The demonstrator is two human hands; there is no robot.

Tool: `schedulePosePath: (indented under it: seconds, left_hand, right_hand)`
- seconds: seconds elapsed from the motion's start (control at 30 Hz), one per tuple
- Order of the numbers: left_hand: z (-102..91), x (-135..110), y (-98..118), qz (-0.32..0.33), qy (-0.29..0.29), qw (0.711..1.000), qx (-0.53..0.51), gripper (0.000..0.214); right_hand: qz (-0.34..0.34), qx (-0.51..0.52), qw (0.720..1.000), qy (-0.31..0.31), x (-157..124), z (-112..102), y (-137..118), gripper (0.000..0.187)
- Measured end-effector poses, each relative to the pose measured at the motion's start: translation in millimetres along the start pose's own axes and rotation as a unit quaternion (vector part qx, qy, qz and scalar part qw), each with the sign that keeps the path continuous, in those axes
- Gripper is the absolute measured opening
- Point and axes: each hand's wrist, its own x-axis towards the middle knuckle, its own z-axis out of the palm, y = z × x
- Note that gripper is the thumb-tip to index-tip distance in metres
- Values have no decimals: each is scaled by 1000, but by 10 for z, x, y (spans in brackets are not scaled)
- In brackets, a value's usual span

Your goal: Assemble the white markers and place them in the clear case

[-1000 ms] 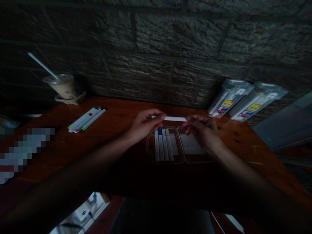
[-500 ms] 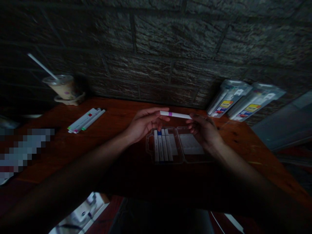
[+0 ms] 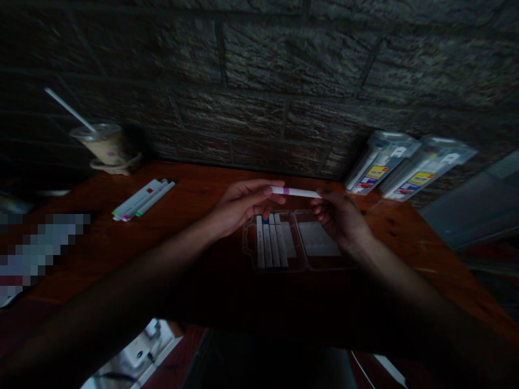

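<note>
A white marker (image 3: 300, 193) with a purple band is held level between my two hands above the table. My left hand (image 3: 247, 205) pinches its banded end between thumb and fingers. The other end sits in the closed fingers of my right hand (image 3: 343, 216). Just below the hands lies a clear plastic case (image 3: 302, 265), opened flat. Several white markers (image 3: 271, 243) lie side by side in its left half, one with a blue band. A pale sheet (image 3: 320, 239) shows in the right half, partly covered by my right hand.
On the left of the wooden table (image 3: 194, 189) lies a bunch of white markers (image 3: 144, 200). Behind it stands a drink cup (image 3: 105, 146) with a straw. Two clear marker cases (image 3: 373, 167) lean against the brick wall at the right. A pixelated patch covers the left edge.
The marker and the fingers of my left hand have shifted very slightly to the right. Both hands keep hold of the marker, and the other things stay where they were.
</note>
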Motion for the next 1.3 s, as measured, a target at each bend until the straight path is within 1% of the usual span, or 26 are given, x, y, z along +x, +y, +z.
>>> schedulePosePath:
  seconds: [0.17,0.27,0.43,0.63,0.83,0.97,1.17,1.23,1.3]
  left_hand:
    - [-21,26,-38,-4,47,998,30,28]
    - [-37,38,-79,-8,63,996,59,27]
    - [-35,34,-110,-17,61,992,106,30]
    - [-23,22,-84,-6,31,987,158,28]
    - [-32,28,-97,0,52,981,186,27]
    - [-27,31,-95,8,65,980,187,22]
    - [-11,15,-75,10,63,975,214,15]
    - [-1,4,-71,11,50,973,225,13]
    - [13,-7,-75,16,33,971,236,14]
  right_hand:
    - [-17,3,1000,22,-25,26,-4,11]
    - [-37,-11,999,15,-43,34,6,12]
    - [-63,-51,996,-23,-80,58,23,12]
    - [-70,-51,996,-25,-91,77,32,13]
    - [-77,-72,994,-35,-98,86,33,14]
    - [-95,-99,989,-51,-105,83,54,15]
    - [-137,-163,975,-66,-123,78,82,15]
    - [-162,-209,962,-69,-143,85,80,15]
    - [-198,-261,942,-74,-171,94,81,12]
